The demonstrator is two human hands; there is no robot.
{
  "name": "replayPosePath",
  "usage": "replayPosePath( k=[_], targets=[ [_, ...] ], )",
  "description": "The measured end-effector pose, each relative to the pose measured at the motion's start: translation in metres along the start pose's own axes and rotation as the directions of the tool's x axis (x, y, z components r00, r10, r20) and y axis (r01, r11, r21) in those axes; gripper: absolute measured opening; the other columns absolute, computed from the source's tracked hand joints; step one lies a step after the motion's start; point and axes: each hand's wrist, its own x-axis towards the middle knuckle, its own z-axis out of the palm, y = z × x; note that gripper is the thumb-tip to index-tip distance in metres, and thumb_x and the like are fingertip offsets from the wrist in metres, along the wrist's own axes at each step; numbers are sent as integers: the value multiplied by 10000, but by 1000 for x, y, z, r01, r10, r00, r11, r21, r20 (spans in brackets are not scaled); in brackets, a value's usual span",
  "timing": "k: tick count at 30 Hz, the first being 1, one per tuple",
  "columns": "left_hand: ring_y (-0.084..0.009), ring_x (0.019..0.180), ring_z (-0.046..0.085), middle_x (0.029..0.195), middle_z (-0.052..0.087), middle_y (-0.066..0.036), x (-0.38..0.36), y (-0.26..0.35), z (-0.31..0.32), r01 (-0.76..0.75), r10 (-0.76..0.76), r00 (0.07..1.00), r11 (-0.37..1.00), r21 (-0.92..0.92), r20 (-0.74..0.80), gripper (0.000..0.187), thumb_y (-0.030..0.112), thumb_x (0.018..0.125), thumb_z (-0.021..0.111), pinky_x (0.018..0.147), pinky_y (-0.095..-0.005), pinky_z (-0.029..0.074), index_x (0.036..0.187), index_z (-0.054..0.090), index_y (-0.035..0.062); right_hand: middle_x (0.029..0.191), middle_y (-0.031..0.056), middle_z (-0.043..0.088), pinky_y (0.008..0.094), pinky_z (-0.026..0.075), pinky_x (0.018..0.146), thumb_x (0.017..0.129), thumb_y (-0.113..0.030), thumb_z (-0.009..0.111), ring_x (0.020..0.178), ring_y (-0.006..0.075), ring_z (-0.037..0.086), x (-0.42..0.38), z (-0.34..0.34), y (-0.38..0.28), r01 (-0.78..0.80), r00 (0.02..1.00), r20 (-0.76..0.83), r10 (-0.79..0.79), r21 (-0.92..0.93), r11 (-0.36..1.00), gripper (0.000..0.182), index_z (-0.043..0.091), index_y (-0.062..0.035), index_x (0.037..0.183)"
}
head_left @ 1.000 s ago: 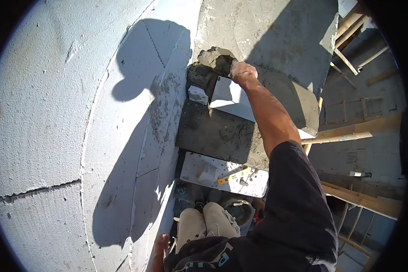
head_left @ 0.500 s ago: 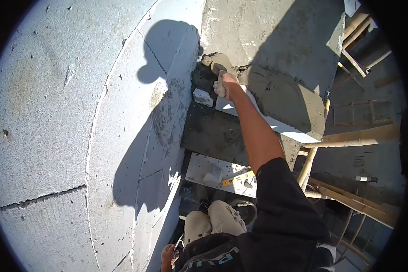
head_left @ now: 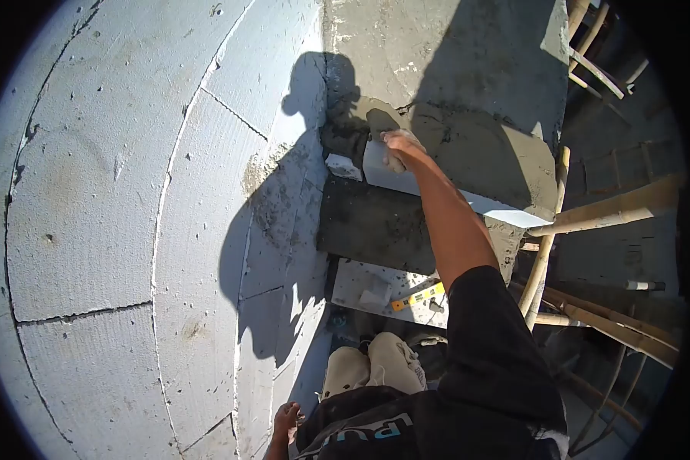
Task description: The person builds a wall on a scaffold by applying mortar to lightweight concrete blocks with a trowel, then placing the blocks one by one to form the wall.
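Note:
My right hand point(head_left: 403, 148) is closed around the handle of a trowel point(head_left: 382, 120), reaching far forward. Its rounded blade lies at the wet grey mortar point(head_left: 471, 149) on the upper step, close to the wall corner. Just below the hand runs the white front face of a block point(head_left: 387, 170) on that step. A small white block piece point(head_left: 343, 166) sits to its left, against the wall. Low in the view, my left hand point(head_left: 287, 420) hangs near my body with curled fingers; whether anything is in them is hidden.
A white block wall point(head_left: 199, 230) with mortar joints rises on the left. On the lower white-topped step lie a yellow spirit level point(head_left: 418, 296) and a small white block point(head_left: 376, 290). Bamboo scaffold poles point(head_left: 544, 268) stand along the right edge, beside a drop.
The trowel and my right hand have moved a little right and back toward me, the blade now in shadow. The view has shifted, and my head's shadow has slid right. My left hand stays low.

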Motion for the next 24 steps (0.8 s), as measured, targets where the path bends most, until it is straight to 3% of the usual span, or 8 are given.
replayPosePath(
  k=[6,8,11,12,15,18,21,24],
  targets=[
    [-192,803,667,1052,648,-104,-7,13,-9,-3,8,998,996,86,-60,511,306,937,656,609,-309,515,1325,523,1,798,106,654,338,528,530,913,-318,677,605,191,650,-15,-35,36,62,998,23,-66,134,989,302,631,-68,1078],
    [-190,818,667,1061,649,-105,-11,19,-7,11,-3,997,995,102,-77,514,311,938,658,614,-306,511,1329,522,7,821,101,656,332,527,518,906,-324,699,613,181,651,-45,-46,43,89,995,19,-94,195,977,317,614,-68,1072],
    [-184,842,663,1077,651,-109,-14,35,-2,27,-15,995,991,129,-99,516,320,939,660,639,-305,511,1332,524,15,867,74,622,319,530,515,906,-302,703,614,156,622,-131,-50,51,100,989,-130,-75,193,976,347,517,-53,1059],
    [-182,851,661,1082,652,-110,-12,44,1,31,-17,994,990,138,-104,516,323,940,661,650,-305,512,1333,525,18,845,69,607,305,523,515,910,-264,683,603,145,607,-155,-52,66,95,986,-152,-66,197,976,391,496,-23,1155],
    [-178,912,659,1127,653,-121,-1,78,16,-29,39,999,955,296,-28,540,347,939,664,695,-319,523,1344,521,19,825,66,590,287,508,510,886,-157,677,591,123,584,-216,-60,146,64,985,-170,-14,296,953,520,439,18,1313],
    [-218,981,660,1177,647,-141,18,113,44,-270,240,963,820,504,126,554,358,941,651,768,-351,540,1341,528,-5,665,18,532,266,400,397,905,-80,627,464,91,485,-276,-50,252,-23,962,-238,133,415,909,125,508,-68,939],
    [-299,1126,642,1269,626,-220,31,155,103,-407,287,913,696,591,291,618,399,927,658,973,-372,488,1334,526,-48,634,27,522,290,397,380,900,-141,618,438,112,486,-350,-37,349,-217,862,-349,367,400,890,130,539,-52,953],
    [-293,1135,641,1253,637,-204,54,165,168,-495,210,852,621,608,479,602,417,926,655,966,-378,492,1327,544,-18,656,24,535,311,451,466,890,-201,642,524,129,526,-422,-16,446,-347,781,-449,435,268,899,224,533,-20,964]
  ],
)
